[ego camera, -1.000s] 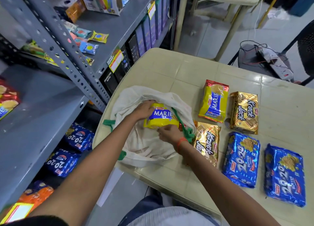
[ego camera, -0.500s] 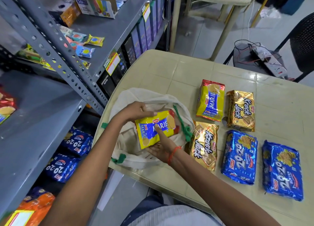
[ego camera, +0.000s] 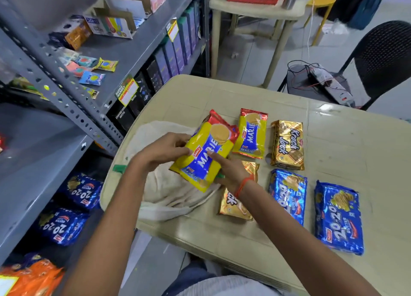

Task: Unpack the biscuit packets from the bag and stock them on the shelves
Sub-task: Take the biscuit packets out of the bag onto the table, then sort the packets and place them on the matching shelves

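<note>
Both hands hold one yellow Marie packet (ego camera: 205, 153) in the air just above the cloth bag (ego camera: 164, 191), which lies slumped on the near left corner of the beige table (ego camera: 333, 140). The left hand (ego camera: 164, 151) grips the packet's left edge, thumb on the printed face and fingers curled behind; the right hand (ego camera: 231, 173), with an orange thread at its wrist, closes on the packet's lower right side, index finger laid along the front. The packet is tilted, its red end pointing away from the person and toward the far side of the bag. Beyond the bag, on the table, a second Marie packet (ego camera: 252, 135) lies flat, and just beside that, farther from the bag, a gold Krack Jack packet (ego camera: 288, 145). Another gold Krack Jack packet (ego camera: 235, 204) lies touching the bag's right edge, partly hidden under the right wrist. Farther from the bag on that side lie two blue 20-20 Butter packets, one next to the gold packet (ego camera: 288, 195) and one farther out (ego camera: 339, 217). On the bag's other side stands a grey metal shelf unit (ego camera: 40, 153); its low shelf, below the level of the bag, carries more blue 20-20 packets (ego camera: 73, 204).
</note>
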Available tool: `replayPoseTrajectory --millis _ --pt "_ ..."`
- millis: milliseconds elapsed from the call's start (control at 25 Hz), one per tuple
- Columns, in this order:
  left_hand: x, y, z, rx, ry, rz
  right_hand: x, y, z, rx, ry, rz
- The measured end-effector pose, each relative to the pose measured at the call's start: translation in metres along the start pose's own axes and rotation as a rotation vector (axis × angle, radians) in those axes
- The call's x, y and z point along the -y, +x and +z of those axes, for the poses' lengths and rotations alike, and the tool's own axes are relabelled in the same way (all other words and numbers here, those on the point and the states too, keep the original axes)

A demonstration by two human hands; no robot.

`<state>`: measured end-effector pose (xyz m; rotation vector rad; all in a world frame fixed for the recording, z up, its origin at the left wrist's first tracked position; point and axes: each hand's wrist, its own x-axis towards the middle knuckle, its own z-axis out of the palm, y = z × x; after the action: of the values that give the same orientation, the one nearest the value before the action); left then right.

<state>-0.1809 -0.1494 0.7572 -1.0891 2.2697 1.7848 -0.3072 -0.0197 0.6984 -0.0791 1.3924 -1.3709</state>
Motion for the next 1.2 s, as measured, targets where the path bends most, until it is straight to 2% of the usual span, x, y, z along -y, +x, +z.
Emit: replayPoseTrajectory --millis 80,160,320,560,680,880,960,1080,1200 --pt "-0.013 0.019 0.041 -0.001 -0.088 0.105 0.013 0.000 -0.032 -0.133 -0.018 -0.111" --pt "-0.027 0.046 0.090 0.028 -0.137 0.134 0.025 0.002 -0.071 -0.246 -0.069 -0.171" --pt "-0.049 0.107 0.183 0.083 -0.046 0.081 0.046 0.012 -0.162 -0.439 -0.235 -0.240" --pt "-0.097 0.178 0.289 0.169 -0.257 0.041 0.075 0.033 -0.278 -0.691 -0.408 -0.228" --pt "-0.111 0.211 0.322 0.187 -0.290 0.006 0.082 0.043 -0.314 -0.734 -0.518 -0.190" --pt "-0.105 0.223 0.338 0.284 -0.200 -0.093 0.074 0.048 -0.339 -0.611 -0.631 -0.106" --pt "-0.104 0.218 0.338 0.219 -0.167 -0.150 0.068 0.035 -0.337 -0.623 -0.650 -0.103" --pt "-0.091 0.181 0.352 -0.007 -0.105 -0.175 0.044 0.012 -0.331 -0.740 -0.764 -0.087" --pt "-0.064 0.122 0.388 0.006 0.047 -0.183 0.000 -0.019 -0.324 -0.820 -0.885 0.103"
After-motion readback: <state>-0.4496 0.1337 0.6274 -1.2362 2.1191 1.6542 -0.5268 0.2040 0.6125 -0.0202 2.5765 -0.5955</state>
